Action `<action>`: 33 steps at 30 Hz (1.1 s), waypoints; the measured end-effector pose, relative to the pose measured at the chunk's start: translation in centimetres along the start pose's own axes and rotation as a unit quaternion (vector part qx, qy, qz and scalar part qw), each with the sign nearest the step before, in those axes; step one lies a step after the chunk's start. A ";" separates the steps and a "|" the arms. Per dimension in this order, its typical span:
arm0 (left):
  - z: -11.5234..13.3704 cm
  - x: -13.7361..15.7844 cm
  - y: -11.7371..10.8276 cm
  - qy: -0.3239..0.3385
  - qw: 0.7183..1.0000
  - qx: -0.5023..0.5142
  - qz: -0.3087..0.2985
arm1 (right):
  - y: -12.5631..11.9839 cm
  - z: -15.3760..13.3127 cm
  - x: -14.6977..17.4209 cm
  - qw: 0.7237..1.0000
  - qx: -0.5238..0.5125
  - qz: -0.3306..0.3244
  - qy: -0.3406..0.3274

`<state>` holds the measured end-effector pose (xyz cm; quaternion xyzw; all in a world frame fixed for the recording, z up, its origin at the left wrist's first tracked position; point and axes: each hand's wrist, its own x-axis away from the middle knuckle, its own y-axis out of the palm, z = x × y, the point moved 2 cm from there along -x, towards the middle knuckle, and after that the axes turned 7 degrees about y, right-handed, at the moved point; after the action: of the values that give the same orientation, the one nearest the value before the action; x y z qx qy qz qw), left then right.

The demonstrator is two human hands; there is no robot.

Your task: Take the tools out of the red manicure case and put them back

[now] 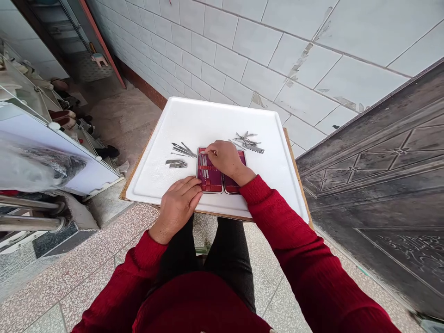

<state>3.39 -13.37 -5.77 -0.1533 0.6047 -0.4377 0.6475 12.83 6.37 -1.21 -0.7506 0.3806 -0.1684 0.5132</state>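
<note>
A dark red manicure case lies unfolded on a white foam lid. Several slim metal manicure tools sit under loops in its left half. My right hand is closed in a pinch over the upper part of that half, apparently on one slim tool, mostly hidden by the fingers. It also covers much of the right half. My left hand grips the case's lower left edge, fingers together. Left of the case lie several thin metal tools and nail clippers. More metal implements fan out on the right.
A brown board shows beneath the foam lid. Behind it stands a white tiled wall; a dark carved panel is on the right. On the left are a shoe rack and metal pipes.
</note>
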 end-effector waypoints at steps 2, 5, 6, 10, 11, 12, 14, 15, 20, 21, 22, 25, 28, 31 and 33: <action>0.0 0.0 0.0 0.003 1.000 0.000 0.003 | 0.0 0.2 -0.1 1.000 -0.020 0.011 0.008; 0.1 0.0 -0.1 0.012 1.000 -0.005 0.010 | -0.1 -0.3 -0.2 0.999 -0.043 0.006 0.008; 0.2 -0.1 -0.1 0.014 1.000 -0.007 0.012 | -0.1 -0.7 -0.2 0.999 -0.046 -0.001 0.003; 0.2 0.0 -0.1 0.014 1.000 -0.012 0.014 | -0.4 -3.3 -0.7 0.998 -0.003 -0.058 -0.027; 0.2 0.0 -0.1 0.013 1.000 -0.012 0.013 | -0.5 -4.1 -0.8 0.997 0.019 -0.072 -0.035; 0.2 0.0 -0.1 0.012 1.000 -0.012 0.011 | -0.5 -4.8 -1.0 0.995 0.043 -0.085 -0.042; 0.2 0.0 0.0 0.010 1.000 -0.008 0.011 | -0.5 -6.2 -1.5 0.989 0.090 -0.103 -0.052; 0.2 0.0 0.0 0.011 1.000 -0.007 0.013 | -0.4 -6.7 -1.7 0.986 0.110 -0.110 -0.055; 0.2 0.2 0.2 0.015 0.999 -0.004 0.030 | 0.3 -8.1 -2.7 0.975 0.169 -0.128 -0.062; 0.2 0.2 0.2 0.015 0.999 -0.004 0.031 | 0.5 -8.1 -2.9 0.974 0.175 -0.131 -0.060; 0.2 0.2 0.2 0.015 0.999 -0.004 0.031 | 0.8 -8.2 -3.0 0.973 0.180 -0.133 -0.058; 0.2 0.3 0.3 0.012 0.999 -0.007 0.032 | 1.4 -8.2 -3.5 0.970 0.194 -0.135 -0.059; 0.2 0.3 0.3 0.009 0.999 -0.008 0.029 | 1.8 -8.6 -3.8 0.965 0.217 -0.131 -0.062; 0.2 0.3 0.4 0.006 1.000 -0.006 0.027 | 1.9 -9.2 -4.1 0.962 0.231 -0.133 -0.064; 0.2 0.3 0.3 0.006 1.000 -0.004 0.026 | 2.0 -9.5 -4.2 0.963 0.224 -0.138 -0.066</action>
<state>3.69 -13.47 -6.12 -0.1371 0.6138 -0.4191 0.6548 3.18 3.05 1.54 -0.6713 0.1912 -0.2680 0.6640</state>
